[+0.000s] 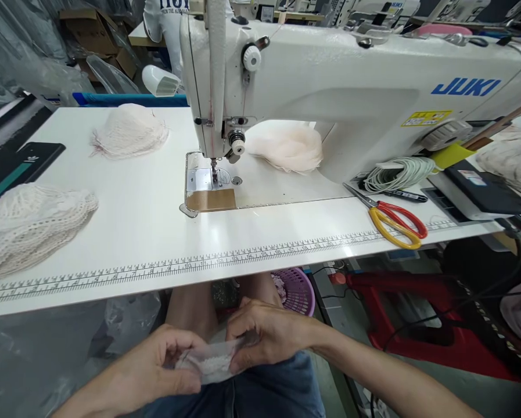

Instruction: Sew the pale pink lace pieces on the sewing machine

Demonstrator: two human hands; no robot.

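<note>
Below the table's front edge, over my lap, both hands pinch a small clear plastic bag (pixel 212 361) with white lace inside. My left hand (pixel 155 368) grips its left end with thumb and fingers closed. My right hand (pixel 266 334) holds the right end, fingers curled over it. Above them stands a white JUKI sewing machine (pixel 351 75) on the white table (pixel 133 226), its needle (pixel 214 168) over the metal plate. Nothing lies under the needle.
Piles of white lace pieces lie at the left (pixel 25 226) and back left (pixel 129 130), and a peach pile (pixel 286 148) sits behind the machine. Red and yellow scissors (pixel 395 223) and a coiled cable (pixel 399 173) lie at the right. A purple basket (pixel 297 290) and red stool (pixel 417 313) stand under the table.
</note>
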